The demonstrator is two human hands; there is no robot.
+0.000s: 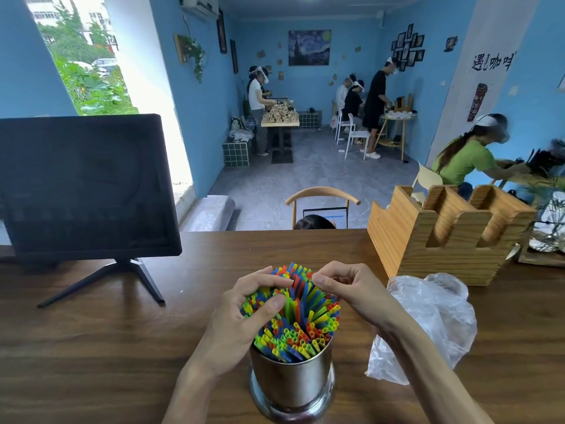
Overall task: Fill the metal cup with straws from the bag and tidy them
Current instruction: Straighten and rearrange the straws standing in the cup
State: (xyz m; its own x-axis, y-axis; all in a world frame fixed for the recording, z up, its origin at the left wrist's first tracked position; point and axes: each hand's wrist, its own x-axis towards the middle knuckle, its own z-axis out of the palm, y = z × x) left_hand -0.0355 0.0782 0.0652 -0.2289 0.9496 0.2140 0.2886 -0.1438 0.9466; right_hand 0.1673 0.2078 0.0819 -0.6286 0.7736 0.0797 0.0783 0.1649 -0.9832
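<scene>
A shiny metal cup (292, 381) stands on the wooden counter near its front edge, packed with several coloured straws (301, 325) in red, blue, green and yellow that fan out above the rim. My left hand (244, 313) wraps the left side of the bundle, fingers over the far tips and thumb across the near ones. My right hand (348, 286) is at the upper right of the bundle, fingers curled, pinching straw tips. The clear plastic bag (428, 319) lies crumpled to the right of the cup, partly behind my right forearm.
A black monitor (82, 188) on a tripod-like stand sits at the counter's left. A wooden slotted holder (443, 237) stands at the back right, behind the bag. Beyond the counter are a chair, a laptop and people working at tables.
</scene>
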